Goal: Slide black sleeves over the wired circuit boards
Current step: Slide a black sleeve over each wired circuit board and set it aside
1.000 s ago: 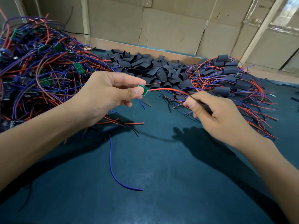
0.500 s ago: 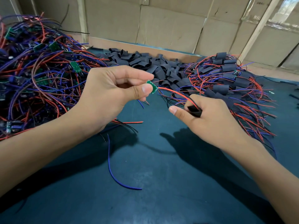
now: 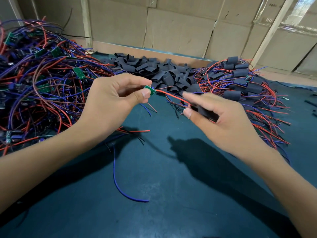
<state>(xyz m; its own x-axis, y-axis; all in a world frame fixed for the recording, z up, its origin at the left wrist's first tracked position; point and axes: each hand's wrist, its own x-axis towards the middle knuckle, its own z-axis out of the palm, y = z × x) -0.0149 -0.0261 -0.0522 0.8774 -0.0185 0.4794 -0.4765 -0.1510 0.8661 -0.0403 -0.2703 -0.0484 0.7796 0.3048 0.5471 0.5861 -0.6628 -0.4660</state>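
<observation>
My left hand (image 3: 113, 98) pinches the green circuit board (image 3: 150, 90) steady at centre while, at its four o'clock, my right hand (image 3: 217, 117) grips a black sleeve (image 3: 205, 112) threaded on its red wire (image 3: 173, 96), presumably to slide boardward.

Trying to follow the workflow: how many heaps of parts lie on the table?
3: bare wired boards far left, loose black sleeves back centre, sleeved boards at right. Others may be offscreen.

Cardboard wall (image 3: 180, 30) behind teal table (image 3: 171, 194)
</observation>
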